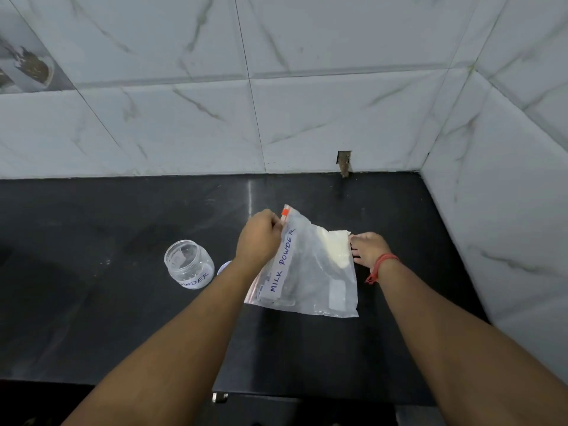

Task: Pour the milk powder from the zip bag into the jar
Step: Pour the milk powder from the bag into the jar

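Observation:
A clear zip bag (310, 272) labelled "MILK POWDER" lies on the black counter (123, 318), with white powder gathered toward its right side. My left hand (258, 238) pinches the bag's top edge beside the orange zip slider (285, 213). My right hand (370, 249) holds the bag's right edge near the powder; its fingers are partly hidden behind the plastic. An open, empty clear jar (189, 263) with a white label stands to the left of the bag, apart from both hands.
A small round lid (223, 267) lies just right of the jar, partly hidden by my left forearm. Tiled walls close the counter at the back and right. The counter's front edge runs below my arms.

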